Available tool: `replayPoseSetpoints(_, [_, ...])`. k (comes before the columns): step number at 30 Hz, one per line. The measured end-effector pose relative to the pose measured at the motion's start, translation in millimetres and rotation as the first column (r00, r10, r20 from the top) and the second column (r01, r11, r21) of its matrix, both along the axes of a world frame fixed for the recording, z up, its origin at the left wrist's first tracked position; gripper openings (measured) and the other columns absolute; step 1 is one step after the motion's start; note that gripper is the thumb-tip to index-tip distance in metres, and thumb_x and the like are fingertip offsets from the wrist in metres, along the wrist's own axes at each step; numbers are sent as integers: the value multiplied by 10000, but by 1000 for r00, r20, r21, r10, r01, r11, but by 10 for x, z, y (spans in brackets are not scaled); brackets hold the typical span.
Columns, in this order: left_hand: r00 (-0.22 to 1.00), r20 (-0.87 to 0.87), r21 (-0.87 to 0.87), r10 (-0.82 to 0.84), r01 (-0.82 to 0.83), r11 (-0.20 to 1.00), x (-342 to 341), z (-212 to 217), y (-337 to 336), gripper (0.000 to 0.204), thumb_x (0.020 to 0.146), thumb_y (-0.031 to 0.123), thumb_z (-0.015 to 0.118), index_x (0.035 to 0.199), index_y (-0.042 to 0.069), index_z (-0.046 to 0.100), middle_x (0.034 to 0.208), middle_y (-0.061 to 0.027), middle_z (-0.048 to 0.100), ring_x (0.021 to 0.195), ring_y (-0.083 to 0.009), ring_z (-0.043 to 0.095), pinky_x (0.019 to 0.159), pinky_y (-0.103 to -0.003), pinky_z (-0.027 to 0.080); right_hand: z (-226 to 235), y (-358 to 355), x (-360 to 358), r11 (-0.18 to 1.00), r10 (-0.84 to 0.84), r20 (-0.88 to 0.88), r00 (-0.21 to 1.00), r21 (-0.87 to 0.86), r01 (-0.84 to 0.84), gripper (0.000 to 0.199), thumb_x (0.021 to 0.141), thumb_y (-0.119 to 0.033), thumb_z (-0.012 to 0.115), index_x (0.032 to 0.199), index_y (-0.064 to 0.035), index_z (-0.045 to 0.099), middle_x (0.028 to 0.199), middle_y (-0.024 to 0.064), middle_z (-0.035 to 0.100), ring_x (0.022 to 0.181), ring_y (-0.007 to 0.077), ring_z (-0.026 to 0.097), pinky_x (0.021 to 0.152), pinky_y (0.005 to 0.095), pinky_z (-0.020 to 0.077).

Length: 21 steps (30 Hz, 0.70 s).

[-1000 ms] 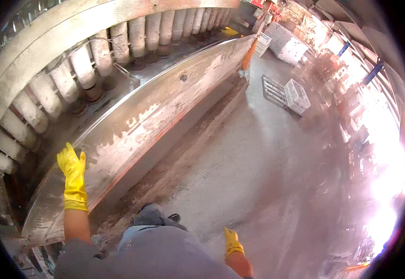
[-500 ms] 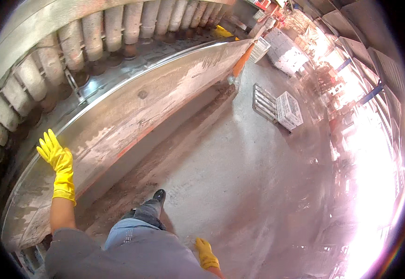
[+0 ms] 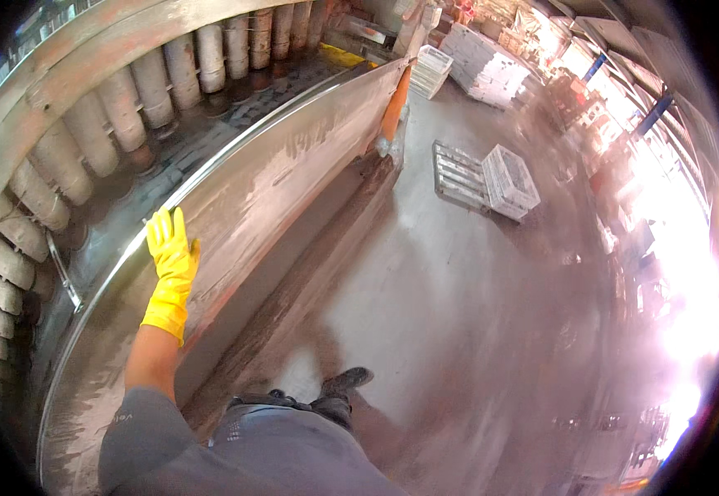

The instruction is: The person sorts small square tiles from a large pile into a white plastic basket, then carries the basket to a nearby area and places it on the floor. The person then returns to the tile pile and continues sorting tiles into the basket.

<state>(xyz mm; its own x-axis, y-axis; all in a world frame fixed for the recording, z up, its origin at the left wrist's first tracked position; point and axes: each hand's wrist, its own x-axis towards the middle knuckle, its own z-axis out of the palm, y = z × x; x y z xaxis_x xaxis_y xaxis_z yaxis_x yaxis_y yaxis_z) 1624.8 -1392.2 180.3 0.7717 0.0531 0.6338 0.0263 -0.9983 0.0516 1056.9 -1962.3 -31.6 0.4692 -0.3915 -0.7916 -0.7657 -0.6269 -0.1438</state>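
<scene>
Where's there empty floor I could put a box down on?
Bare grey floor lies between the metal wall, the dark boot and the white crate. It's crowded beyond the wall, where thick cylinders line up, and by the crate, with a slatted rack beside it.

In my remote view, the gloved left hand (image 3: pixel 173 256) covers a short stretch of the rim of the long panel (image 3: pixel 235 219), and I cannot determine whether its fingertips touch the metal. The right hand lies beyond the picture's edge. The panel's near end is cut off at lower left. The pale beam (image 3: pixel 45 99) conceals the upper ends of the cylinders (image 3: pixel 154 87), the leftmost fading into the dark fisheye border. The grey shirt (image 3: pixel 293 455) hides most of the legs. Glare (image 3: pixel 690 331) washes out the right background; detail on the white crate (image 3: pixel 510 183) is too blurred for me to resolve.
</scene>
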Motion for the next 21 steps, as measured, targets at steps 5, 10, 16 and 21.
replayPoseSetpoints(5, [994,-4,-19,113,-114,993,866,-9,-761,915,761,209,858,1566,27,464,1625,-294,409,1522,-484,356,1282,-587,216,-180,-791,1243,998,40,9,999,58,-40,582,1013,-402,619,1528,-163,492,1452,160,530,1346,357,516,1114,517,436])
replayPoseSetpoints(10, [895,-35,47,445,-443,895,1201,35,-754,931,817,317,829,1610,69,410,1612,-281,438,1505,-472,389,1281,-592,211,-217,-1900,2471,987,145,-35,989,81,-142,632,1033,-381,605,1596,-167,416,1576,156,436,1449,350,432,1182,529,379])
replayPoseSetpoints(16, [763,-185,121,619,-607,785,1906,20,-880,903,846,439,799,1591,74,442,1573,-257,495,1477,-472,424,1253,-596,256,-23,-3525,4491,814,513,-252,821,-161,-558,699,1057,-356,588,1678,-173,325,1724,152,324,1573,342,331,1262,544,311])
replayPoseSetpoints(21, [741,45,288,670,-652,701,2314,-6,-1027,585,786,332,821,1290,69,683,1143,-142,741,977,-363,697,867,-511,537,805,-3762,6906,974,-216,559,800,62,219,525,1004,-438,690,1328,-25,704,1253,137,749,1197,259,680,1016,420,521])
